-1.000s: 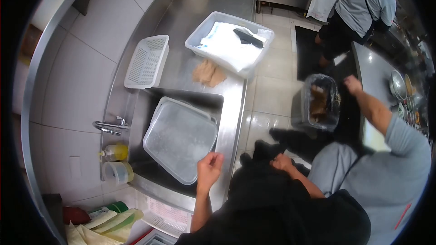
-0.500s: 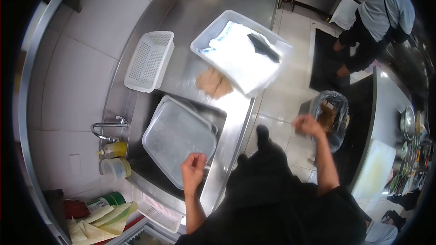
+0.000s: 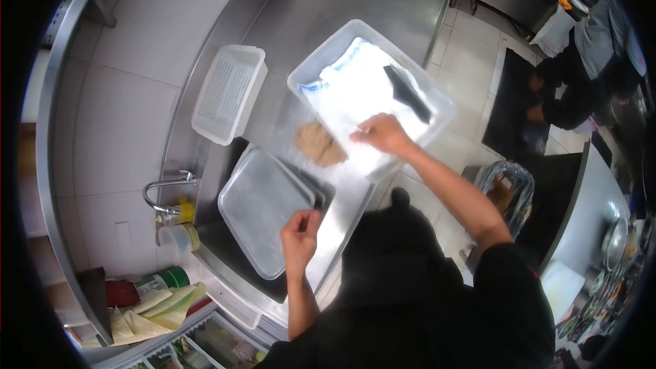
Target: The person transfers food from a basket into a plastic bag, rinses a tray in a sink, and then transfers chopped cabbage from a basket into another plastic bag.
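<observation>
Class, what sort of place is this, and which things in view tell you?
Probably a commercial kitchen: there is a long stainless-steel counter, a deep sink with a curved faucet, and a metal bowl on the worktop opposite.

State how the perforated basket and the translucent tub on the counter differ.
The basket is perforated; the tub looks solid-walled. The basket looks smaller than the tub. The basket sits near the wall; the tub, along the counter's open edge. Both are open-topped.
</observation>
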Demonstrator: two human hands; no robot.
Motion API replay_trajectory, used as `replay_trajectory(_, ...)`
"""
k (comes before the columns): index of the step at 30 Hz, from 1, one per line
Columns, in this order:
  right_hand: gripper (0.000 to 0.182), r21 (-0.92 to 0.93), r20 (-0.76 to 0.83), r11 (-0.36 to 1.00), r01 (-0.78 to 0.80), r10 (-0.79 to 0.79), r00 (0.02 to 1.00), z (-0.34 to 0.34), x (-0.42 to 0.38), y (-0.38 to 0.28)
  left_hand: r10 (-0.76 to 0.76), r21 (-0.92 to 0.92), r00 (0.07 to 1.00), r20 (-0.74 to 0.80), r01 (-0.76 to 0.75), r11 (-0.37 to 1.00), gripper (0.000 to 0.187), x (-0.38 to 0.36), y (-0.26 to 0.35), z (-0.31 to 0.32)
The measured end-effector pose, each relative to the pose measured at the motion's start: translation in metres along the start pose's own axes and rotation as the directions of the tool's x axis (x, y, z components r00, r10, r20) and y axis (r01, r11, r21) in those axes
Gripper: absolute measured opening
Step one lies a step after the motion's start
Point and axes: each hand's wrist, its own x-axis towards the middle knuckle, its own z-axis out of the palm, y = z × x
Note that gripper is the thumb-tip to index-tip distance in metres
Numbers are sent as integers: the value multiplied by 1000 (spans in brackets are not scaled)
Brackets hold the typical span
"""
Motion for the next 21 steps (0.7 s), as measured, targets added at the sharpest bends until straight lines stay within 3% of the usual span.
replay_trajectory(1, 41, 33, -7, 997, 76, -76, 997, 1, 0, 5, -4, 0, 1000, -3, 4, 1000, 20, 2, -3, 2)
replay_trajectory(4, 35, -24, -290, 990, 139, -140, 947, 15, 7, 17, 21, 41, 1000, -3, -20, 999, 20, 7, -2, 7)
replay_trajectory(7, 29, -89, -412, 988, 128, -154, 898, 15, 18, 16, 30, 16, 999, -23, -30, 999, 21, 16, -2, 11)
replay_trajectory(10, 34, -168, -406, 985, -49, -24, 914, 6, 15, -5, 79, 4, 996, -36, -79, 997, 21, 29, -5, 15)
replay_trajectory(14, 41, -225, -375, 974, -27, -61, 925, -8, 6, -16, 226, 174, 971, -76, -211, 962, 16, 47, 28, 25)
replay_trajectory(18, 40, -221, -330, 973, -63, -13, 944, -21, -5, -29, 415, 145, 908, -53, -404, 903, 13, 77, 47, 39)
replay_trajectory(20, 37, -231, -346, 969, -89, 3, 938, -26, -1, -23, 582, 200, 813, -18, -567, 799, 14, 98, 48, 47)
replay_trajectory(21, 32, -268, -347, 963, -18, -79, 935, -28, 0, -20, 657, 228, 754, 5, -640, 733, 14, 108, 48, 52)
